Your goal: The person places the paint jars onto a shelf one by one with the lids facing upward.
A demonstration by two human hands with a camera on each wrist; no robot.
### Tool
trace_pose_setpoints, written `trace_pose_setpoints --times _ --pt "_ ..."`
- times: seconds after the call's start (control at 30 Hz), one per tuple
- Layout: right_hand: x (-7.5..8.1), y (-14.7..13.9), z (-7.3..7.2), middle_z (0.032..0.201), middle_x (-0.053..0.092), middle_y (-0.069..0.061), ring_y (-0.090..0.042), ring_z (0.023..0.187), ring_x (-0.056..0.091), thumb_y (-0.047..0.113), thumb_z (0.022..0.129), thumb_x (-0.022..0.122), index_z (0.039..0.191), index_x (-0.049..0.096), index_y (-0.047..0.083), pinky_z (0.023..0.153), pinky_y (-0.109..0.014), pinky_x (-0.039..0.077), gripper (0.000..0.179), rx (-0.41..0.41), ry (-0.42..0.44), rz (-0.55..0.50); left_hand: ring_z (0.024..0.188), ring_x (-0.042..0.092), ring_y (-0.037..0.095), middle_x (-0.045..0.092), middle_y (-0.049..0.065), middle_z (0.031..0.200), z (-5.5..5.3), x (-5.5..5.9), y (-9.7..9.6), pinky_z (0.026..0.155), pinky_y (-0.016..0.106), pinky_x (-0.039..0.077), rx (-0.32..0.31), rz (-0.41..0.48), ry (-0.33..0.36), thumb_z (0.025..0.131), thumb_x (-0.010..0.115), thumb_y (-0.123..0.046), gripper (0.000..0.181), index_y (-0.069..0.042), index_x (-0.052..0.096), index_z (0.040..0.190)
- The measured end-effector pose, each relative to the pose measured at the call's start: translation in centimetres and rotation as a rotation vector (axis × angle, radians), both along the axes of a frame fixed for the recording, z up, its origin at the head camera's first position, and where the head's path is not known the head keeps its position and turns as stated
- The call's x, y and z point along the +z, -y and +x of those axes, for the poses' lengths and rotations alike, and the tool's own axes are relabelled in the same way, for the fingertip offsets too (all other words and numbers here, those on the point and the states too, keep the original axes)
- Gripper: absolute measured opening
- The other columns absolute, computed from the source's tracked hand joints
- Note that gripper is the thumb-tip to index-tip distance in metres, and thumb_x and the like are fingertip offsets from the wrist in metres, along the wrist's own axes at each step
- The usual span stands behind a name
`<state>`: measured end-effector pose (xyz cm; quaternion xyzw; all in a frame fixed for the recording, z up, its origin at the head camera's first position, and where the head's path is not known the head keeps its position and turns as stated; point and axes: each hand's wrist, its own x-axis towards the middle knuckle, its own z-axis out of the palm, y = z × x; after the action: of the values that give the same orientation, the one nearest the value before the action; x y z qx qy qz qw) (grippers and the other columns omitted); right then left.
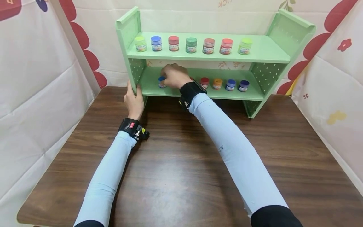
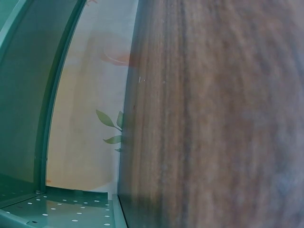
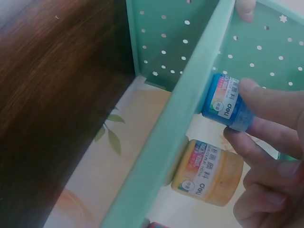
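Note:
On the lower shelf of a light green rack (image 1: 211,56), near its left end, stands a small blue paint jar (image 3: 221,99). My right hand (image 1: 175,76) pinches this jar between thumb and fingers, close to the lid. A yellow-orange paint jar (image 3: 205,172) stands beside it, hidden behind the hand in the head view. My left hand (image 1: 134,102) grips the front edge of the rack's left side panel (image 1: 129,67), at the lower shelf's height. The left wrist view shows the rack's underside and the table, without the hand.
Several paint jars, among them a green one (image 1: 191,45), line the upper shelf. Red (image 1: 204,82), orange (image 1: 217,84) and dark blue jars (image 1: 243,85) stand further right on the lower shelf. The rack rests on a brown wooden table (image 1: 170,157), against a patterned cloth backdrop (image 1: 204,20).

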<state>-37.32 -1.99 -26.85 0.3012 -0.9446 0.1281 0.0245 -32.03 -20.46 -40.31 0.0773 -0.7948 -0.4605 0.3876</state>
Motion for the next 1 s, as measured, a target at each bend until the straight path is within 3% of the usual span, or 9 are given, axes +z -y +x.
trace_pose_setpoints --times 0.13,0.23,0.3,0.37,0.63,0.83,1.0 --pt "-0.1 0.0 0.2 0.075 0.044 0.001 -0.018 0.073 0.042 0.034 0.090 0.075 0.076 0.056 0.014 0.064 -0.031 0.030 0.031 -0.008 -0.021 -0.010 0.111 0.071 0.036 0.072 0.014 0.130 0.0 0.1 -0.1 0.096 0.056 0.051 -0.006 0.013 -0.003 0.105 0.051 -0.035 0.046 -0.024 0.053 0.149" --pt "-0.3 -0.2 0.4 0.099 0.064 -0.003 -0.020 0.092 0.057 0.040 0.089 0.076 0.105 0.070 0.013 0.077 -0.034 0.046 0.031 -0.014 -0.036 0.001 0.112 0.071 0.035 0.071 0.013 0.131 0.1 0.2 -0.2 0.096 0.056 0.051 -0.007 0.020 0.001 0.105 0.051 -0.036 0.046 -0.025 0.052 0.150" --pt "-0.5 -0.4 0.6 0.121 0.065 -0.006 -0.023 0.107 0.062 0.044 0.089 0.077 0.127 0.069 0.014 0.090 -0.040 0.052 0.049 -0.018 -0.055 0.009 0.113 0.071 0.035 0.071 0.013 0.132 0.1 0.1 -0.2 0.096 0.055 0.051 -0.008 0.022 0.004 0.105 0.051 -0.036 0.046 -0.026 0.052 0.150" --pt "-0.7 -0.6 1.0 0.134 0.062 -0.009 -0.025 0.115 0.062 0.045 0.088 0.078 0.138 0.065 0.014 0.097 -0.045 0.053 0.060 -0.015 -0.090 0.003 0.110 0.071 0.035 0.072 0.014 0.131 0.1 0.1 -0.2 0.096 0.055 0.051 -0.010 0.021 0.003 0.105 0.051 -0.036 0.046 -0.026 0.052 0.151" --pt "-1.8 -2.1 3.1 0.116 0.064 -0.004 -0.022 0.090 0.063 0.041 0.095 0.072 0.118 0.071 0.017 0.075 -0.041 0.054 0.034 0.032 -0.218 -0.097 0.106 0.070 0.038 0.072 0.015 0.128 0.2 0.4 0.0 0.093 0.057 0.050 0.006 0.009 -0.004 0.105 0.051 -0.035 0.045 -0.024 0.053 0.149" --pt "-4.4 -4.6 5.5 0.110 0.066 -0.002 -0.021 0.086 0.063 0.033 0.097 0.070 0.101 0.069 0.017 0.071 -0.039 0.053 0.017 0.093 -0.242 -0.233 0.113 0.070 0.037 0.070 0.012 0.134 0.4 0.1 -0.1 0.096 0.056 0.050 0.010 0.009 0.023 0.105 0.050 -0.036 0.046 -0.024 0.053 0.149" --pt "-7.2 -7.4 7.8 0.106 0.066 -0.001 -0.017 0.079 0.060 0.033 0.097 0.068 0.099 0.069 0.018 0.067 -0.036 0.049 0.014 0.138 -0.233 -0.216 0.112 0.070 0.038 0.071 0.013 0.132 0.2 0.1 -0.1 0.094 0.057 0.050 0.008 0.002 0.022 0.105 0.050 -0.036 0.045 -0.023 0.054 0.147"
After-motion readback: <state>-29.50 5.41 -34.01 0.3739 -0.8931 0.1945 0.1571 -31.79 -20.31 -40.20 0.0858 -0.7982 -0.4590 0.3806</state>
